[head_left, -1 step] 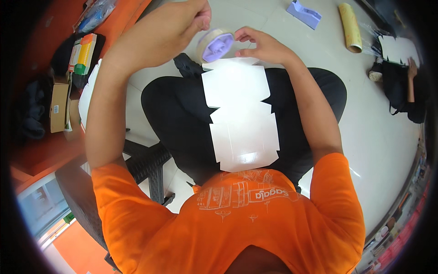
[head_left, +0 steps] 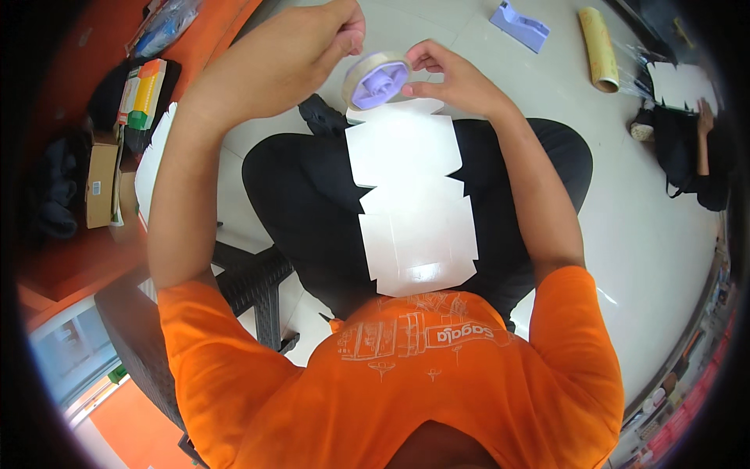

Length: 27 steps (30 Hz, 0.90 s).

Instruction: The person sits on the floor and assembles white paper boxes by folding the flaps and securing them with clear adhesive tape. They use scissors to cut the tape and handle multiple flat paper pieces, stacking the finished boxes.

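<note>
**Tape roll held over a flat white carton blank**

The left hand (head_left: pixel 316 43) pinches the rim of a clear tape roll (head_left: pixel 377 78) with a lilac plastic core, held above the knees. A smooth, notched white cardboard blank (head_left: pixel 414 199) lies flat across the black-trousered lap. The right hand (head_left: pixel 453 74) grips the roll's other side, fingertips partly hidden behind it.

1 head-worn fisheye view, facing steeply down, close over lap (head_left: pixel 312 203) — floor (head_left: pixel 648 234) beyond
</note>
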Tool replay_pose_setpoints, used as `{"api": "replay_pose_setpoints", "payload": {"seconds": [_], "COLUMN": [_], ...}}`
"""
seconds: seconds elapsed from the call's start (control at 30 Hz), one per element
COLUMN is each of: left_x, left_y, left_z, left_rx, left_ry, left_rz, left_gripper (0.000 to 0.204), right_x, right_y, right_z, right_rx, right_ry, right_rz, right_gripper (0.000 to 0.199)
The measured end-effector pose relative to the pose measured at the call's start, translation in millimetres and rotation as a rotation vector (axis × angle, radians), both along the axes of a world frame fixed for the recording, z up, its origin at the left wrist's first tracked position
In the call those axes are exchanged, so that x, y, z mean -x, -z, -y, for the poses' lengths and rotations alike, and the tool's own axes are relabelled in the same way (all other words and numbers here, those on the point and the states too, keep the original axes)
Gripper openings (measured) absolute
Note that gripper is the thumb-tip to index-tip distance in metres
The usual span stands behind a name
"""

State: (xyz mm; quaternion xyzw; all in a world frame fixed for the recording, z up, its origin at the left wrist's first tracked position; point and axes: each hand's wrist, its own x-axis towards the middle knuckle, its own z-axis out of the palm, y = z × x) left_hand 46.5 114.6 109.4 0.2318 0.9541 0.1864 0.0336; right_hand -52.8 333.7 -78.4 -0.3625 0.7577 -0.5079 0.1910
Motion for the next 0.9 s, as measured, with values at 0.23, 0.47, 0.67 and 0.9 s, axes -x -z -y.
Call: {"api": "replay_pose_setpoints", "payload": {"seconds": [0.23, 0.47, 0.67, 0.9], "left_x": [9.0, 8.2, 23.0, 48.1], "left_y": [-10.9, -22.6, -12.6, 40.2], "left_z": [-25.9, -50.1, -41.8, -20.4], "left_rx": [-0.075, -0.091, -0.011, -0.093], "left_ry": [0.022, -0.018, -0.062, -0.113], "left_rz": [-0.022, -0.01, 0.024, 0.373], "left_gripper": [0.014, 0.018, 0.022, 0.026], "right_x": [-87.8, -118.5, -125.4, -145.2], "right_y": [-42.2, -47.3, -33.6, -18.9], "right_z": [-22.5, 12.5, 7.4, -9.4], "right_rx": [0.369, 0.303, 0.255, 0.236], "right_ry": [0.593, 0.683, 0.7, 0.754], "right_rz": [-0.429, -0.499, -0.519, -0.393], "right_gripper": [0.062, 0.06, 0.04, 0.044]}}
